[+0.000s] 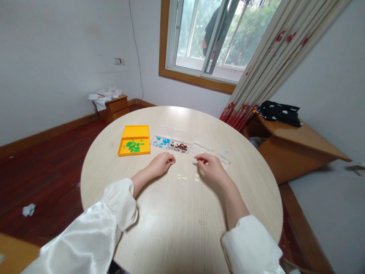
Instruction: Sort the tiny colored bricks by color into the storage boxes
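My left hand [163, 164] is closed in a pinch just above the table, in front of the clear boxes. What its fingertips hold is too small to make out. My right hand [212, 166] is also pinched, and whatever lies between its thumb and fingers cannot be made out. Small pale yellow pieces [184, 178] lie scattered on the table between and below both hands. Behind the right hand stands a clear box [225, 165] with a bit of yellow in it, partly hidden by that hand. Another clear lidded box [200, 148] sits just beyond its fingers.
Along the far side of the round table [176, 228] stand an open yellow box [135, 132] with green pieces, a clear box with blue pieces [163, 142] and one with dark brown pieces [179, 146]. A wooden cabinet [299, 140] stands right of the table.
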The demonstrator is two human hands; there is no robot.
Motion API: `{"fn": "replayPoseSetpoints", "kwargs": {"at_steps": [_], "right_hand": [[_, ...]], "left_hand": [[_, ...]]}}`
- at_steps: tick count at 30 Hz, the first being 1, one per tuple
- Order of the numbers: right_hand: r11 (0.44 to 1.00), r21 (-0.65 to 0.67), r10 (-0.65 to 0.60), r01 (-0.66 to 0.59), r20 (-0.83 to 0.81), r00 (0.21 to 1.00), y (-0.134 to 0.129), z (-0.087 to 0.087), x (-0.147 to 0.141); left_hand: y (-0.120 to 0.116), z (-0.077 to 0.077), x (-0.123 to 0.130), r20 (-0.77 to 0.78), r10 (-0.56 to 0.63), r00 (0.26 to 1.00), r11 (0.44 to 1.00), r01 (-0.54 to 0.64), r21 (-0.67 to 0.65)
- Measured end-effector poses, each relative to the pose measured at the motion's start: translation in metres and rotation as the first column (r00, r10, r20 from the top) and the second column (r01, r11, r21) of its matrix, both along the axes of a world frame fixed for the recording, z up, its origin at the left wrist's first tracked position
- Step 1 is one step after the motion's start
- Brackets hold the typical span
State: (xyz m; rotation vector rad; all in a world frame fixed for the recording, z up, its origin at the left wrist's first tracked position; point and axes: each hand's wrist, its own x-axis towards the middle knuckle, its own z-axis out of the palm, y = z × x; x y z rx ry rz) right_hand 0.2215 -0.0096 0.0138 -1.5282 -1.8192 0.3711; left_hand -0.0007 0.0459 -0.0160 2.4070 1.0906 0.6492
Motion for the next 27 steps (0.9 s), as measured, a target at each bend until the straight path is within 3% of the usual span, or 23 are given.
{"fn": "replayPoseSetpoints", "kwargs": {"at_steps": [3, 7, 14, 27], "right_hand": [[0.967, -0.229, 0.129, -0.114, 0.055, 0.990, -0.011, 0.009, 0.002], [0.903, -0.363, 0.272, -0.229, 0.072, 0.960, -0.016, 0.010, 0.010], [0.885, -0.408, 0.298, -0.227, 0.120, 0.947, -0.014, 0.008, 0.010], [0.937, -0.341, 0.166, -0.068, 0.265, 0.950, -0.012, 0.008, -0.004]], "left_hand": [[0.000, 0.001, 0.000, 0.037, 0.013, 0.999, 1.000, -0.013, -0.002], [0.000, 0.001, 0.000, 0.066, 0.027, 0.997, 1.000, -0.026, -0.018], [-0.001, 0.000, 0.000, 0.058, 0.025, 0.998, 0.999, -0.023, -0.036], [0.000, -0.002, 0.001, 0.064, 0.019, 0.998, 0.999, -0.017, -0.041]]}}
